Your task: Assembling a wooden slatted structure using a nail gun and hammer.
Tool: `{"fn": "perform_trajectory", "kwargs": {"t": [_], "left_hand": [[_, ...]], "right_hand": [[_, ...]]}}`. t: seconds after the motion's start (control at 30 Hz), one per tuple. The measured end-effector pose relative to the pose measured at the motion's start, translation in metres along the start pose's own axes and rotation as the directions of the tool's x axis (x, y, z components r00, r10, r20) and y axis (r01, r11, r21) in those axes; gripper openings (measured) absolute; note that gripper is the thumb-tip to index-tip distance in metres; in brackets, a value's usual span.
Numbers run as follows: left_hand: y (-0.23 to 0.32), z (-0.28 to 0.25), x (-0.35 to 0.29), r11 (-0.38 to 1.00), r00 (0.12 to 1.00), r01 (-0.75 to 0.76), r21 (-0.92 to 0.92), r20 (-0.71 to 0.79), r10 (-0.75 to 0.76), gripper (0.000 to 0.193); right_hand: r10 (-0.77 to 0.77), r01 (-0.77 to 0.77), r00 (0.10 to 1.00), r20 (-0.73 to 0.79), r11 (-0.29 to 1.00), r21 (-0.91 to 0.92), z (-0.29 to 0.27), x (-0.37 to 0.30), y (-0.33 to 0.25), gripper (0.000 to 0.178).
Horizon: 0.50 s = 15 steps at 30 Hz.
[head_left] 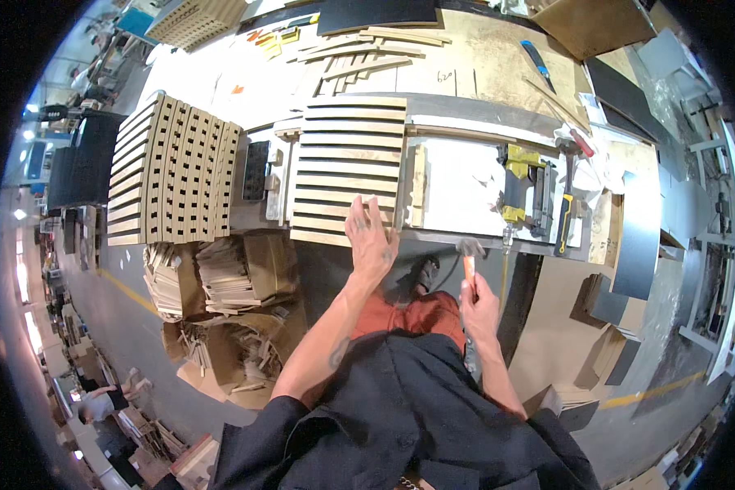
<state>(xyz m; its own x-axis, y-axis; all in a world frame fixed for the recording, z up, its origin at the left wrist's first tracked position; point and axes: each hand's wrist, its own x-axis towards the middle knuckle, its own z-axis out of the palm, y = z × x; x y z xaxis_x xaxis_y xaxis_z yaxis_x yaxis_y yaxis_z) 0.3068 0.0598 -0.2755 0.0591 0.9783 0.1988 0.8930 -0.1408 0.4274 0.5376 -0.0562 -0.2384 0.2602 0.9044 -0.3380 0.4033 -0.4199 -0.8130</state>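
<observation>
A slatted wooden panel [347,155] with dark gaps between its pale slats lies on the workbench in front of me. My left hand [372,245] is over its near right part, fingers stretched out and apart, the fingertips at the nearest slats. I cannot tell how firmly they touch. My right hand [479,309] is closed round the orange handle of a hammer [469,263], held upright just off the bench's near edge. The hammer's metal head is at the top, apart from the panel.
Left of the panel stands a tall stack of slatted panels [175,171]. Loose wood strips [363,55] lie at the back. A yellow-and-black clamp-like tool [521,184] and another hammer [565,216] are on the right. Cardboard boxes of wood offcuts [241,351] stand below left.
</observation>
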Motion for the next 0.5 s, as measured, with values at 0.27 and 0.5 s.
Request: {"fn": "perform_trajectory", "kwargs": {"t": [0.27, 0.5], "left_hand": [[-0.007, -0.016, -0.002, 0.999, 0.995, 0.031, 0.015, 0.092, -0.032, 0.080], [-0.039, -0.062, -0.067, 0.707, 0.770, 0.567, -0.423, -0.033, -0.638, 0.078]], "right_hand": [[-0.336, 0.315, 0.931, -0.141, 0.937, -0.149, 0.050, 0.139, -0.105, 0.027], [-0.638, 0.493, 0.765, -0.084, 0.666, -0.560, 0.079, 0.267, -0.149, 0.037]]}}
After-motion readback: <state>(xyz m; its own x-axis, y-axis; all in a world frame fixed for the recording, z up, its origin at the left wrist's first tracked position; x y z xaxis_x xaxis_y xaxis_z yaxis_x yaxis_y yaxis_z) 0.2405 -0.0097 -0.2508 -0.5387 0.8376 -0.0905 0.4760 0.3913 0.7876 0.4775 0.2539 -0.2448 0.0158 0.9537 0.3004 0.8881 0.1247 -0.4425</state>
